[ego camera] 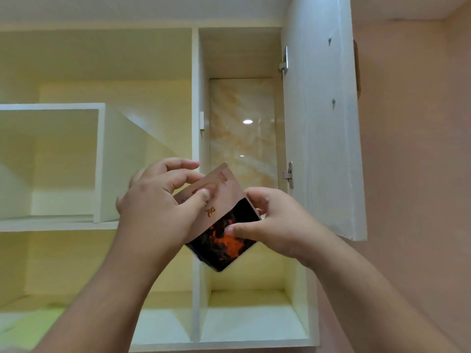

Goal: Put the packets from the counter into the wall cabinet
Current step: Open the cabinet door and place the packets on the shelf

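Note:
A flat packet (224,225), pinkish-brown on top with red characters and a dark orange-and-black picture on its lower half, is held tilted in front of the open wall cabinet (195,98). My left hand (163,200) grips its upper left part, thumb pressed on the face. My right hand (272,220) pinches its right edge and lower half. The packet hangs just before the white vertical divider (195,289), level with the shelf between the upper and lower compartments.
The cabinet door (323,118) stands swung open on the right, its lower corner close to my right wrist. A white box-shaped inner shelf (102,161) sits at the left. The narrow right compartment (242,128) shows a marbled back panel. A pink wall lies at far right.

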A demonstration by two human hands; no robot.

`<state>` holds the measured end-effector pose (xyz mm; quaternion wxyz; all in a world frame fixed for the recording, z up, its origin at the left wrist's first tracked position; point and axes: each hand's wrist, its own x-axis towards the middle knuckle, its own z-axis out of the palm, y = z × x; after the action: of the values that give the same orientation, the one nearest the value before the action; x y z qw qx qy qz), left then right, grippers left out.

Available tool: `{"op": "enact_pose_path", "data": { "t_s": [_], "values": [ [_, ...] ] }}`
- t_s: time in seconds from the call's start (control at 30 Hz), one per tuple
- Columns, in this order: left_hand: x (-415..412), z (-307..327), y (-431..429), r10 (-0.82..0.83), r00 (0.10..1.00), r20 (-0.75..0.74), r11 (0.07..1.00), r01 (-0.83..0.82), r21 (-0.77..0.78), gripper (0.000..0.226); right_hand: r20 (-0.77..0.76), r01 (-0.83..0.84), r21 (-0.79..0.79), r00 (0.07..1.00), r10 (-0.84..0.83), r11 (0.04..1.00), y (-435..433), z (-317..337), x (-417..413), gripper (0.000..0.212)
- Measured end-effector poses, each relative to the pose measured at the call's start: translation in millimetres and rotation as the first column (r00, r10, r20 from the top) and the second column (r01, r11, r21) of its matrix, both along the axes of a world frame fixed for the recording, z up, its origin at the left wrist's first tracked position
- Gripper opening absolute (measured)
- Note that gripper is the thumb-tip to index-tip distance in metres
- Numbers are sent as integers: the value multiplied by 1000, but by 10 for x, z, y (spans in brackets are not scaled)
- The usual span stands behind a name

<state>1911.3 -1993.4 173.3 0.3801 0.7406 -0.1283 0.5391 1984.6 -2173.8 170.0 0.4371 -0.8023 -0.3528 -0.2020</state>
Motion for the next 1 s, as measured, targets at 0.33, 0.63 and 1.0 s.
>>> {"op": "enact_pose_path", "data": {
  "t_s": [0.33, 0.63, 1.0],
  "values": [
    [262, -364, 351, -36, 996, -80, 969, 15, -248, 49, 457, 445, 282, 717, -526, 850, 270, -104, 403, 30],
    [493, -578, 415, -209, 973, -101, 924, 162, -347, 39, 588, 688, 242, 456, -668, 684, 340, -174, 944, 41],
    [575, -700, 394, -172, 968, -180, 944, 109, -313, 31, 529, 761, 3, 549, -646, 649, 428, -408, 1401, 47]
  ]
}}
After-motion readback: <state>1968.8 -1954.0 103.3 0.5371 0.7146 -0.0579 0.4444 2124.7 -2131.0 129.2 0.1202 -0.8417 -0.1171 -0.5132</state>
